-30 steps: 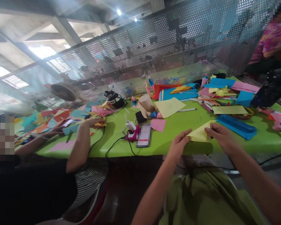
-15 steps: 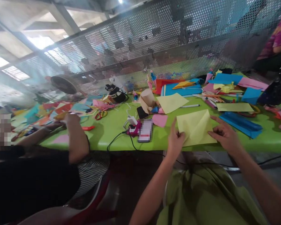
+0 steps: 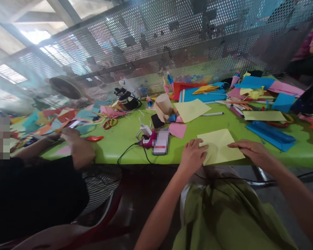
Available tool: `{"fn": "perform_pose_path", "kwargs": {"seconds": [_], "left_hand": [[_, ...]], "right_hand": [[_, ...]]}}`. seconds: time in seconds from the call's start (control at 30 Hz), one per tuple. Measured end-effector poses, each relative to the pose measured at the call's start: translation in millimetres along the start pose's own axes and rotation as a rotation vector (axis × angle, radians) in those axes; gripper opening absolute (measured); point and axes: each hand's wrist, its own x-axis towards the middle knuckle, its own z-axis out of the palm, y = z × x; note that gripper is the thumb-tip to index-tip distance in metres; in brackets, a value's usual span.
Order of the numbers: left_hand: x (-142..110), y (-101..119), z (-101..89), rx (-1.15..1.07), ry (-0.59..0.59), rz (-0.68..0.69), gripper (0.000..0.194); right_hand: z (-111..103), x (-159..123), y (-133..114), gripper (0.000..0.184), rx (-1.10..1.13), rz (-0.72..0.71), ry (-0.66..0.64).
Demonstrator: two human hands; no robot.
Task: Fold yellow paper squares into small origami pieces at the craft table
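A pale yellow sheet of paper (image 3: pixel 219 147) lies nearly flat at the table's front edge, with a faint crease across it. On its left edge rests my left hand (image 3: pixel 193 154), fingers apart and slightly bent. My right hand (image 3: pixel 253 151) reaches in from the other side, its stretched fingertips touching the paper's right edge. Neither hand grips the sheet. Just left of my left hand are a phone (image 3: pixel 161 141) and a magenta power socket (image 3: pixel 147 140) with a white charger (image 3: pixel 145 130). Beyond my right hand sits a blue paper tray-like shape (image 3: pixel 271 134).
The green table (image 3: pixel 130 149) holds another yellow sheet (image 3: pixel 193 109), a pink paper (image 3: pixel 177 130), a paper roll (image 3: pixel 163 104), a marker (image 3: pixel 212 114) and scissors (image 3: pixel 110 123). A black cable (image 3: pixel 130 152) hangs over the edge. At left works another person (image 3: pixel 36 198).
The yellow sheet has gone from raised and bent between my fingers to lying flatter on the table. Both hands have loosened and lowered onto its edges.
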Motion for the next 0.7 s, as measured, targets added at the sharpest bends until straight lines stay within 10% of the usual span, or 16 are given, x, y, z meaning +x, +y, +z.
{"fn": "perform_pose_path", "kwargs": {"seconds": [0.33,0.53,0.7], "left_hand": [[-7.5,-15.6,-21.0,-0.121,-0.241,0.131,0.051],[-9.1,-22.7,-29.7,-0.111,-0.338,0.175,0.094],[-6.6,-15.2,-19.2,-0.178,-0.184,0.054,0.043]], "right_hand": [[-11.0,15.5,10.6,0.032,-0.218,-0.188,-0.023],[-18.3,23.8,14.1,0.029,-0.204,-0.186,-0.155],[-18.8,24.9,10.6,0.027,-0.189,-0.135,-0.157]]}}
